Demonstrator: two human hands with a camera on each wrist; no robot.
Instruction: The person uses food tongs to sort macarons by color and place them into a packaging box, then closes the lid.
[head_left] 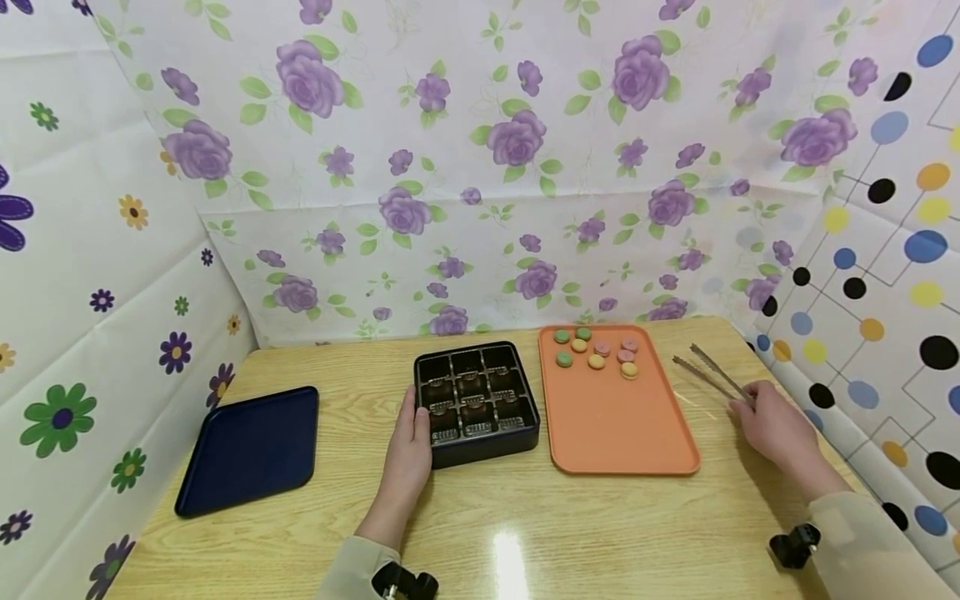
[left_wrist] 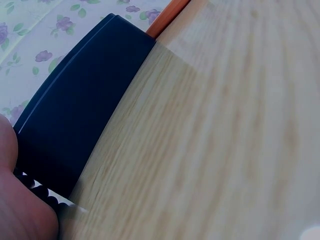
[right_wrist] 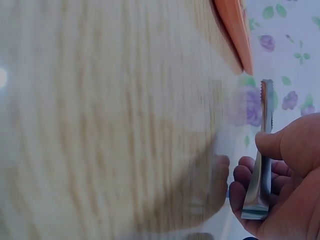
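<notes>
Macarons (head_left: pixel 596 362) at far end of orange tray (head_left: pixel 618 427). Right of tray, my right fingers (right_wrist: pixel 243 175) pinch tongs (right_wrist: pixel 262 177), long axis slanting toward tray's far right corner, nearer macarons than left fingers (head_left: pixel 407 412), straight along box (head_left: pixel 483 448) left of tray.

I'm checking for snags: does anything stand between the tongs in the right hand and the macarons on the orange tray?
No separate object shows between them. In the head view, the right hand holds the tongs beyond the right side of the orange tray; only its low rim lies before the nearest macarons.
</notes>
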